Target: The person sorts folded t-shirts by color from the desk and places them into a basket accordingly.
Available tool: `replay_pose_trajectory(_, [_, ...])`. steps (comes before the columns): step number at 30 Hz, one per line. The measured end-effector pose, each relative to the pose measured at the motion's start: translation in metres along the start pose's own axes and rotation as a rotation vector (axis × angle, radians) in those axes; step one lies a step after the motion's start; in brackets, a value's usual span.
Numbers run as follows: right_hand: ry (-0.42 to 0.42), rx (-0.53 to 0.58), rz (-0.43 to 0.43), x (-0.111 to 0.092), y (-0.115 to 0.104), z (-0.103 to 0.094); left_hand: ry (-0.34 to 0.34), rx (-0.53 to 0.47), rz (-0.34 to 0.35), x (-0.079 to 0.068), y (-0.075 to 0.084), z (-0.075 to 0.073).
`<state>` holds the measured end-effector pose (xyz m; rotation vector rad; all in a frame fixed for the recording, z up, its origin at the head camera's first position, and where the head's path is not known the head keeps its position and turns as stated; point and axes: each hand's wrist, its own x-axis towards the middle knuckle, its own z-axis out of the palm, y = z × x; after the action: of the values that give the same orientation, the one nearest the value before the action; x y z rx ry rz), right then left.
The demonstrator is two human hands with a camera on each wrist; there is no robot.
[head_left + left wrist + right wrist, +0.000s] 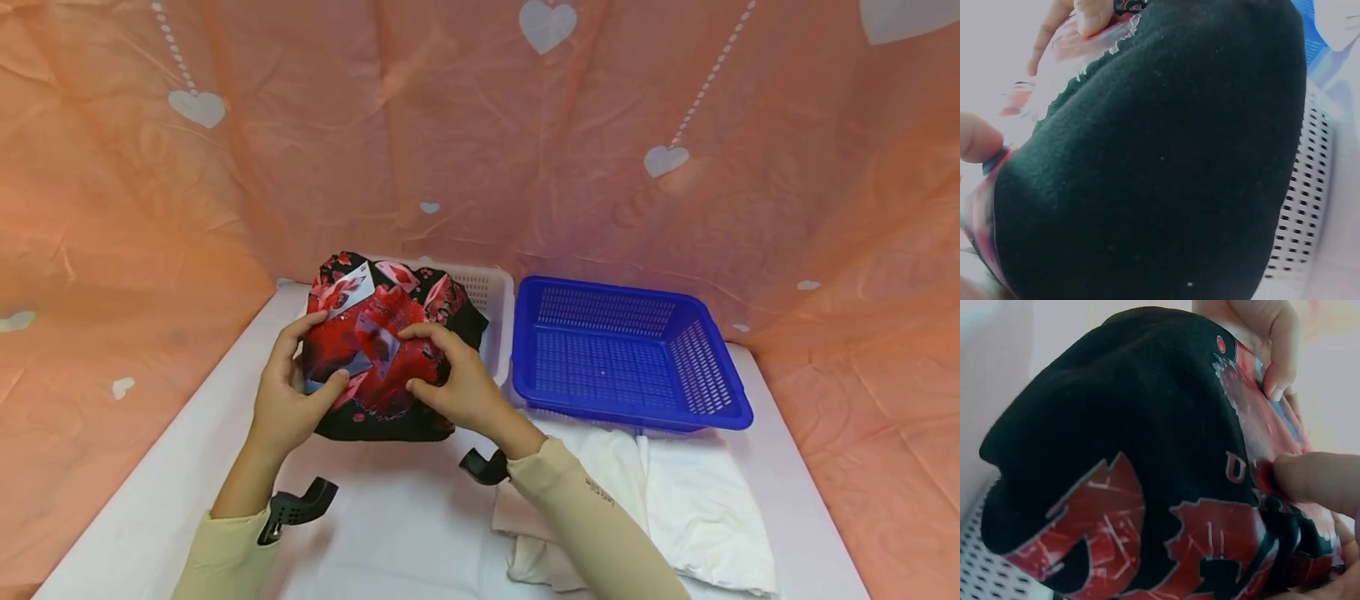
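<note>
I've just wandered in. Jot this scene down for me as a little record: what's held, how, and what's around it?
Held item: black cloth with a red print
Left hand: grips the cloth's left side, thumb on the print
Right hand: holds the cloth, thumb and finger on the print
Behind the cloth: white basket, partly hidden
Right of that: blue basket
In front of blue basket: white fabric
Backdrop: orange-pink, white hearts

That cloth (382, 342) is black with red playing-card prints — and the drape (465, 125) over there, orange-pink with white hearts.
</note>
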<state>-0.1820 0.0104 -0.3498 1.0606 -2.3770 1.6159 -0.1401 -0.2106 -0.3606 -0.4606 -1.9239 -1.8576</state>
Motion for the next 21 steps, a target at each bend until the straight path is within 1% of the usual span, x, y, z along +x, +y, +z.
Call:
replay_pose_trajectory(5, [0.017, 0.019, -0.013, 0.011, -0.001, -0.013, -0.006, -0.015, 0.007, 0.019, 0.000, 0.005])
replay_pose_trajectory(10, [0.049, 0.009, -0.011, 0.021, 0.002, -0.023, -0.010, 0.058, -0.012, 0.035, 0.000, 0.010])
replay_pose_trajectory(14, [0.077, 0.014, -0.012, 0.026, 0.005, -0.029, -0.017, 0.111, -0.009, 0.046, 0.001, 0.014])
replay_pose_trajectory(18, [0.103, 0.026, -0.020, 0.030, 0.007, -0.035, -0.015, 0.133, 0.000, 0.056, 0.001, 0.019])
replay_pose_trajectory(21, [0.121, 0.023, -0.022, 0.033, 0.009, -0.038, -0.011, 0.131, 0.002, 0.062, -0.002, 0.022])
